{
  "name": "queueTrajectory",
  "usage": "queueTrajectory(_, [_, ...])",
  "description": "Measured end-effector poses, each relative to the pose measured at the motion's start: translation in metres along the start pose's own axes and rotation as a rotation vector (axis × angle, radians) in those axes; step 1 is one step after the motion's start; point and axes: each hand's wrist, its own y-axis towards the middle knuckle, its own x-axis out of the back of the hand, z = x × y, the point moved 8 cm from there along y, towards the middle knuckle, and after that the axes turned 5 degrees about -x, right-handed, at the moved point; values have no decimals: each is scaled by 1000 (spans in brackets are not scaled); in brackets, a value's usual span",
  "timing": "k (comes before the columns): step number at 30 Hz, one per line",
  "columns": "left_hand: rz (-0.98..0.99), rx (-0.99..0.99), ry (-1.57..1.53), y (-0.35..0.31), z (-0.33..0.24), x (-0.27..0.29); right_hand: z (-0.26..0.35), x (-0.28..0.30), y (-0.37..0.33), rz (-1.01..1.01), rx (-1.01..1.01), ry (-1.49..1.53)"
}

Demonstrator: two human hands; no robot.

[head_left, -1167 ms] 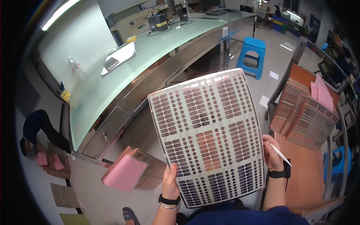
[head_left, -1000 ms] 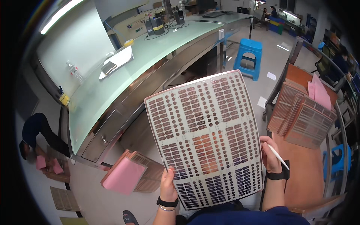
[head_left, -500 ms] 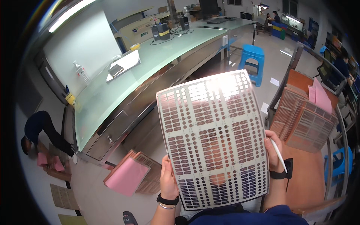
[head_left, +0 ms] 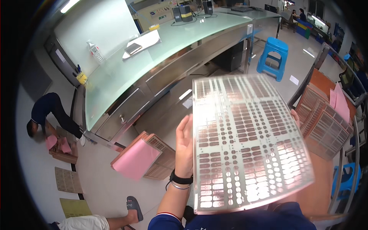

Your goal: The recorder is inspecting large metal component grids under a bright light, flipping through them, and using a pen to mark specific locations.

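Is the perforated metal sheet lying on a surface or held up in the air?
Held up: the left hand presses its left edge, and the perforated metal sheet floats above the floor.

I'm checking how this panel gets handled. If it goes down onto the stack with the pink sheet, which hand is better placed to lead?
Probably the left hand: it grips the perforated panel's left edge, and the pink-sheet stack lies on that side. The right hand shows only fingertips behind the far edge.
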Motion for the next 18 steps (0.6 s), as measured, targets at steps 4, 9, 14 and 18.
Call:
queueTrajectory(4, [47, 311, -297, -16, 39, 5, -18, 3, -13, -83, -182, 197])
queueTrajectory(9, [-55, 424, -377, -33, 48, 4, -44, 13, -38, -166, -356, 330])
queueTrajectory(14, [-116, 404, -326, -33, 55, 21, -46, 3, -72, -214, -464, 386])
queueTrajectory(18, [-109, 353, -333, -26, 54, 31, -26, 23, -96, -359, -461, -45])
